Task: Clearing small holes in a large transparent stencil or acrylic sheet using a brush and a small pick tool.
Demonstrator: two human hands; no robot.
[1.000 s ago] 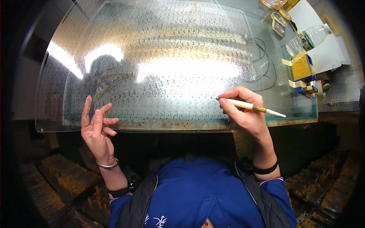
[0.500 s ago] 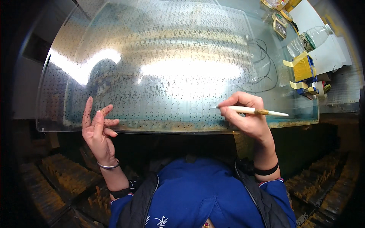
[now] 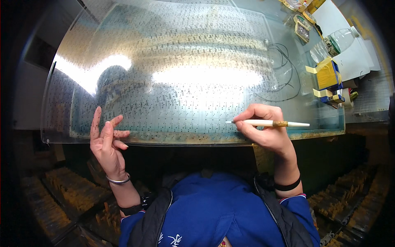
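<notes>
Swinging level, the slim white pen-shaped tool with a brass band (image 3: 269, 123) now lies nearly parallel to the near edge of the large clear dotted sheet (image 3: 177, 78) (it pointed more steeply before). Right hand (image 3: 263, 129) fingers pinch it, tip at that edge. Left hand (image 3: 108, 142) stays open, fingertips on the sheet's near-left edge.

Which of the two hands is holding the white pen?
The right hand grips the white pen over the near edge of the glass panel. The left hand holds nothing, its fingers spread at the panel's edge.
</notes>
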